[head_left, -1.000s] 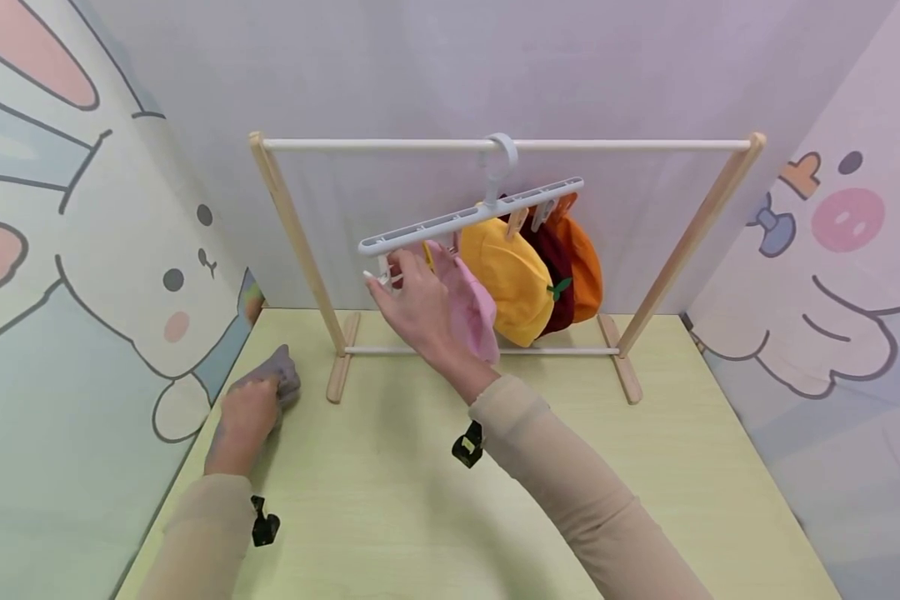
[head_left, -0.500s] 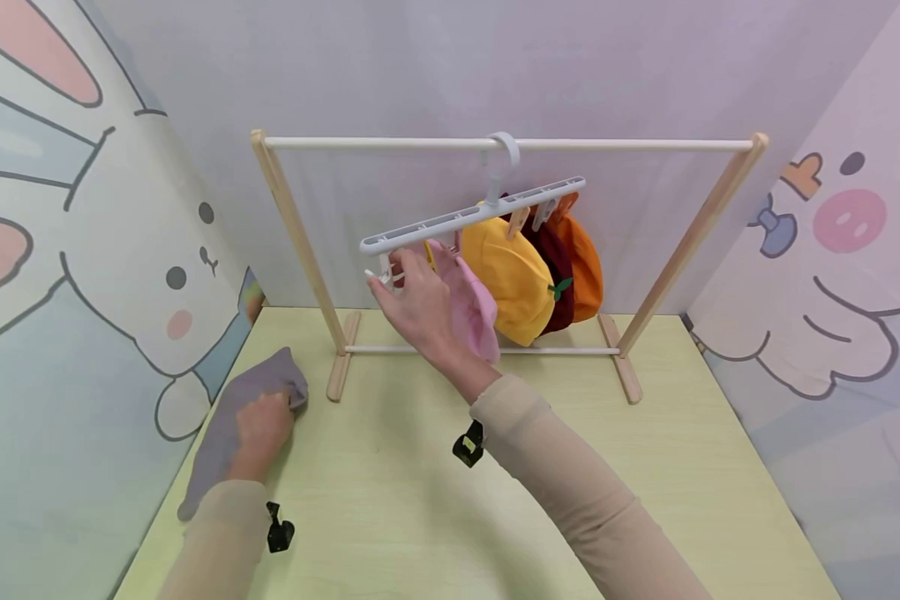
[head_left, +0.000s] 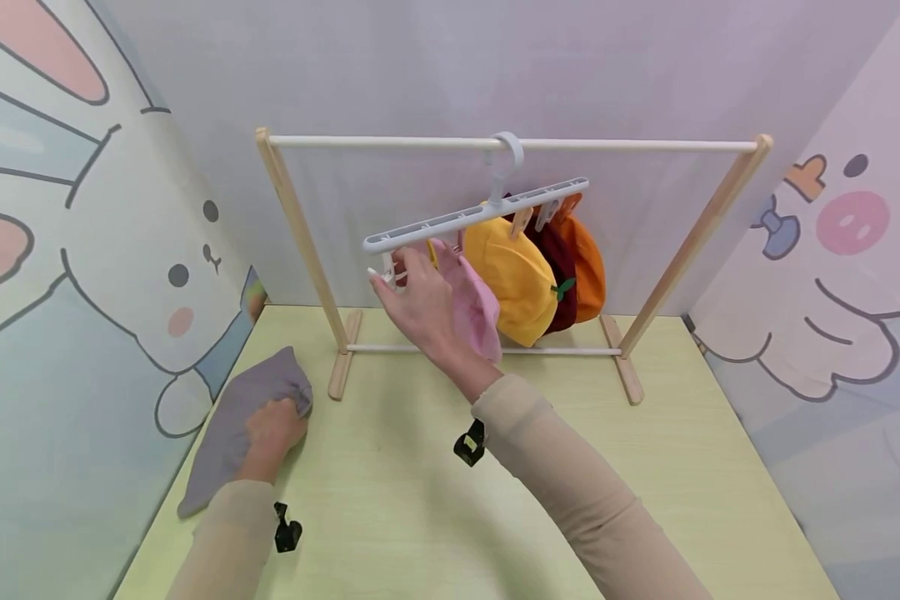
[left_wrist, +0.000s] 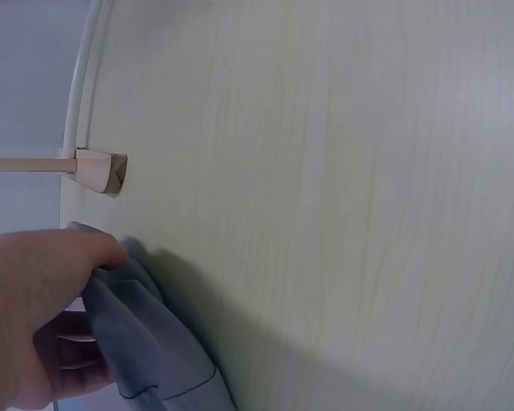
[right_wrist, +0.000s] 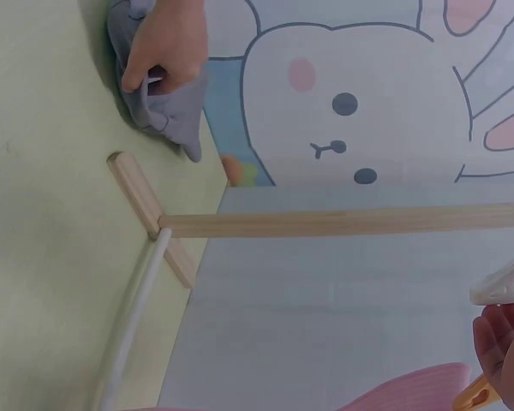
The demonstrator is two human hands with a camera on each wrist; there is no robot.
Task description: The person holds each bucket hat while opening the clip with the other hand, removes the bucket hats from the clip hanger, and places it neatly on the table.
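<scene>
My left hand [head_left: 276,429] pinches one edge of a grey cloth item [head_left: 225,454], which has a stitched seam [left_wrist: 184,390] and lies along the table's left side. Its full shape is hidden under the hand and sleeve. My right hand [head_left: 420,300] pinches a white clip [head_left: 387,268] at the left end of a light grey clip hanger [head_left: 442,223]. From that hanger hang a pink cap [head_left: 474,307], a yellow cap [head_left: 513,279] with a green leaf, a dark red cap [head_left: 564,271] and an orange cap [head_left: 588,267].
The hanger hooks over the white top bar [head_left: 375,142] of a wooden-legged rack [head_left: 300,242]. A lower bar [head_left: 555,352] joins its feet. Printed walls stand close on both sides, the rabbit wall [head_left: 142,275] right beside the grey cloth. The pale table [head_left: 420,508] extends in front.
My left hand has moved right and toward me with the grey cloth's edge, and the cloth now lies spread out more behind it. The right hand stays at the white clip.
</scene>
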